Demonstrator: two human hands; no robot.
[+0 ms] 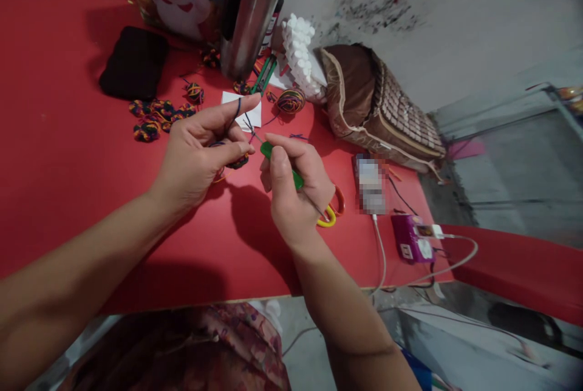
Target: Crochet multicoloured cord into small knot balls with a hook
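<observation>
Between thumb and fingers, my left hand [194, 151] pinches a small multicoloured crochet piece [237, 161]. Dark yarn [238, 109] loops over its raised index finger. My right hand [298, 190] is closed around a crochet hook [266, 149] with a green grip, its metal tip meeting the yarn by the left fingertips. A multicoloured yarn ball [291, 101] lies beyond the hands, with a strand running toward the work. Behind my right hand, scissors [328, 216] with yellow and orange handles are partly hidden.
Finished crochet pieces [157, 116] and a black case [134, 63] lie left on the red table [182, 263]. A steel flask [255, 14] stands at the back. To the right are a brown bag [378, 99], a charging phone [370, 184] and a purple power box [412, 239] with cables.
</observation>
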